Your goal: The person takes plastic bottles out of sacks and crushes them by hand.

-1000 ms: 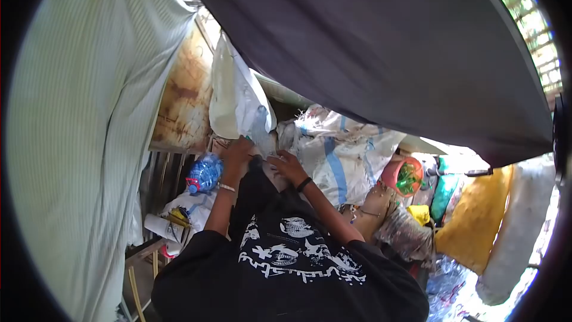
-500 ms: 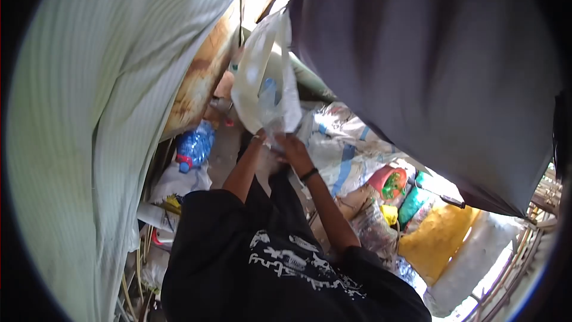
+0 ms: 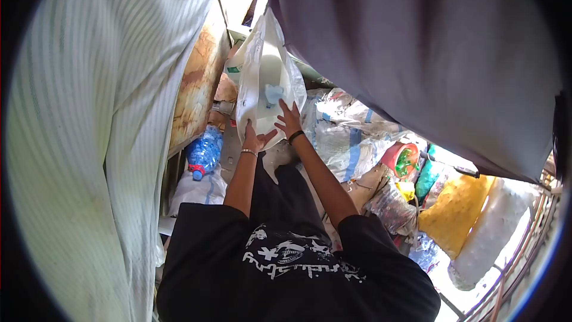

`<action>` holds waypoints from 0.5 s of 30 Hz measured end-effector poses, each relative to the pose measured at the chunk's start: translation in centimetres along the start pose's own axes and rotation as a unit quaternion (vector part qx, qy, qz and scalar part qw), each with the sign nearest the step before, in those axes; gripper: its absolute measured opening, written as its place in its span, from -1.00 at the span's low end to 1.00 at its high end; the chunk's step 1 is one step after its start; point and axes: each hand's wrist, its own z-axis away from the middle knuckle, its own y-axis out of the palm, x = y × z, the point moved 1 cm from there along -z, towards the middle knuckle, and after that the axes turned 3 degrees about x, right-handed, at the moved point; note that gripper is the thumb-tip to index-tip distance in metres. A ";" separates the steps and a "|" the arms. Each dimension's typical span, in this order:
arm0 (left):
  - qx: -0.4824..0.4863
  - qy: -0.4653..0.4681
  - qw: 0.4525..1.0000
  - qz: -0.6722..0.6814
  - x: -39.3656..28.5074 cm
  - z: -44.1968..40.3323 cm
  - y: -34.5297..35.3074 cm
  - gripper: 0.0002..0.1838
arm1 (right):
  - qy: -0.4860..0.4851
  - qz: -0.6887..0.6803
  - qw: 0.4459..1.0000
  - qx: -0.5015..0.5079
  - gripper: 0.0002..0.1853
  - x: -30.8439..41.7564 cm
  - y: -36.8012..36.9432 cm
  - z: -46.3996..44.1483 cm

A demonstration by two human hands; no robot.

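A white sack [image 3: 248, 104] hangs with its mouth spread toward me. Inside it, a pale blue crumpled plastic piece [image 3: 274, 93], perhaps a bottle, shows against the white wall. My right hand [image 3: 289, 119] is at the mouth, fingers spread just below that plastic piece, and nothing sits in its grasp. Lower and to the left, my left hand [image 3: 257, 139] is at the sack's near rim. Its thumb and fingers are apart, with no object held; whether it touches the rim is hard to tell.
A big blue water bottle [image 3: 204, 154] with a red neck band lies at left. On the right are white sacks with blue stripes [image 3: 351, 143], a red bucket [image 3: 393, 158] with green items, and a yellow sack [image 3: 456, 217]. Hanging cloths [image 3: 417, 53] close in both sides.
My hands have moved from close together below the sack to apart at its mouth, the right one higher. The clear plastic near my fingers has left them. The camera view shifted slightly.
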 end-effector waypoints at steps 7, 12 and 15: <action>-0.045 0.149 0.970 -0.189 2.8 0.7 -1.7 -0.12 | -0.110 0.012 0.989 0.100 -0.53 -5.2 -5.4 3.3; 0.030 0.492 0.783 -0.380 6.6 1.8 -1.1 -0.70 | -0.196 0.047 0.978 0.048 -0.66 -9.9 -15.9 7.2; 0.072 0.633 0.590 -0.496 12.8 4.7 2.5 -0.82 | -0.138 0.030 0.982 -0.121 -0.73 -12.6 -25.2 7.3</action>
